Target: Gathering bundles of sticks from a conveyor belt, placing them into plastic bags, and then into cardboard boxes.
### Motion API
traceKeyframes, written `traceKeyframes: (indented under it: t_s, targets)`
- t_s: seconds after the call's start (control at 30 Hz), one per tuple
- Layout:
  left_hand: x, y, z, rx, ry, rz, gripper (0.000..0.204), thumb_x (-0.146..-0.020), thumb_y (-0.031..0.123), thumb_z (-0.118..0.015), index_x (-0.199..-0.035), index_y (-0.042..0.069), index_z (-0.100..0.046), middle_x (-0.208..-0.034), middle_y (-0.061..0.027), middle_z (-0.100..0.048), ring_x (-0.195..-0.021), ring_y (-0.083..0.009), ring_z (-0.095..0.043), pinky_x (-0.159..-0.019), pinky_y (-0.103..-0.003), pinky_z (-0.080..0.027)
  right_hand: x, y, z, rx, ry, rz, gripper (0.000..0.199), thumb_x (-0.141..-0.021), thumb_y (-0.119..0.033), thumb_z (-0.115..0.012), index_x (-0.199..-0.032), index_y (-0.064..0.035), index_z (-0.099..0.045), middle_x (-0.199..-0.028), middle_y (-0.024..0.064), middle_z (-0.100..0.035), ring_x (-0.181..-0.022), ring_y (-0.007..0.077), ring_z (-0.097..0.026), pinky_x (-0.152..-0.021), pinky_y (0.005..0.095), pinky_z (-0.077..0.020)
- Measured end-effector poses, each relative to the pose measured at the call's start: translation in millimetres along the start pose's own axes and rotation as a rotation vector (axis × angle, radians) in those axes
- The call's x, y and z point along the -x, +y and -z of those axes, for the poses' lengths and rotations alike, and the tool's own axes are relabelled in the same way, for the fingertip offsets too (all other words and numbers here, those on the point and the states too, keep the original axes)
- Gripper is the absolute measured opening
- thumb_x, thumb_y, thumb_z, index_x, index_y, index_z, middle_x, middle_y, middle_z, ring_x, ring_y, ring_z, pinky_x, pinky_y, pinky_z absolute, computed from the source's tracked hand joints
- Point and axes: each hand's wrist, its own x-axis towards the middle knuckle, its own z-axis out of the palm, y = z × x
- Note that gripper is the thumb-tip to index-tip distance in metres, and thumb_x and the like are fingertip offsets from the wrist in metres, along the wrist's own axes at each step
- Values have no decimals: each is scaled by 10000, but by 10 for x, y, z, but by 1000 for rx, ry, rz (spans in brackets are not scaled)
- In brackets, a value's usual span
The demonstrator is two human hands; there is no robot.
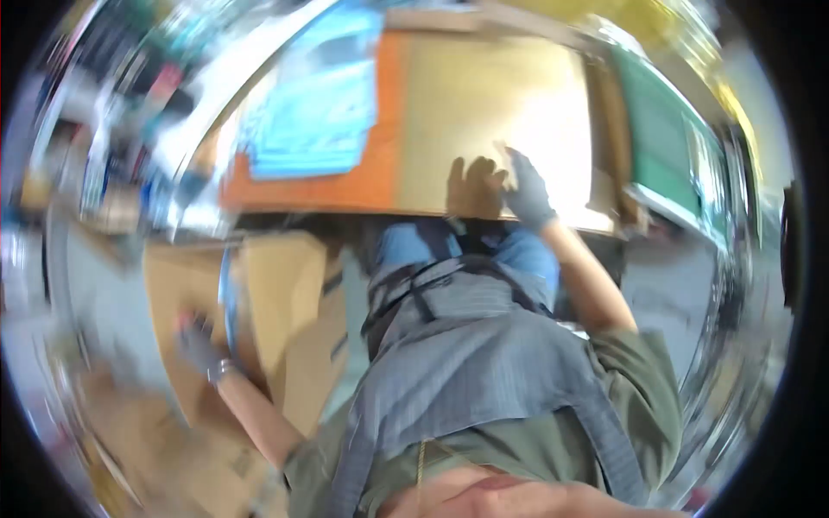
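At eight o'clock, the gloved left hand (204,345), too blurred to tell spread from closed, is at the open carton (281,285), whose flap could snag its wrist on a quick lift. Beyond, at two o'clock, the right hand (525,186) looks spread and empty over the pale tabletop (484,95). Farthest, at eleven o'clock, a blue stack (315,121) lies near the front edge, and a careless sleeve brush might slide it off.
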Motion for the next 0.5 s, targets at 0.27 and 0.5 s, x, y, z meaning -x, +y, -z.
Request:
traceKeyframes:
  t_s: [0.27,0.5]
  targets:
    - [1528,802,-3102,-8,-906,-813,415,-937,265,-557,-1223,-36,-552,-1038,-141,-633,-984,-233,-591,-849,-331,-471,314,553,-468,5,367,90,417,-755,-272,-595,-1102,-45,-550,-1210,210,-514,-1148,385,-470,-990,493,-358]
    - [1822,547,-5140,-704,-753,-1373,766,-876,594,-514,-1294,-46,-470,-1296,-257,-491,-1210,-389,-465,-1017,-473,-387,397,625,-554,-65,300,69,476,-743,-300,-585,-1126,-21,-533,-1252,242,-483,-1185,415,-444,-1006,526,-335]
